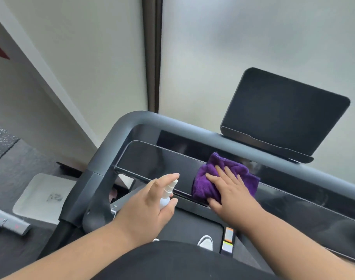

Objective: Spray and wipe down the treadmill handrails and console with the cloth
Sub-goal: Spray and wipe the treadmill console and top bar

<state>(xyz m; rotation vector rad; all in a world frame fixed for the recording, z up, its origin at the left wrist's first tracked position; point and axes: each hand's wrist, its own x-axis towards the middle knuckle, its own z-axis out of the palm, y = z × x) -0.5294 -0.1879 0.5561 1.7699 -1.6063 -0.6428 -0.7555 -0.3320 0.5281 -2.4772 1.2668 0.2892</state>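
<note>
My right hand (228, 190) lies flat on a crumpled purple cloth (210, 179), pressing it against the glossy black console panel (152, 160) of the treadmill. A small white spray bottle (167, 194) is held in my left hand (150, 205), index finger stretched over its nozzle, just left of the cloth and above the panel's front edge. The grey handrail (130, 120) curves round the console's far and left sides. A dark screen (283, 112) stands tilted at the console's back right.
A white square object (39, 197) lies on the dark floor to the left, with a grey tool (9, 223) nearer the frame's edge. Pale wall panels rise behind the treadmill. The treadmill belt (192, 227) with an orange and white tag sits below the console.
</note>
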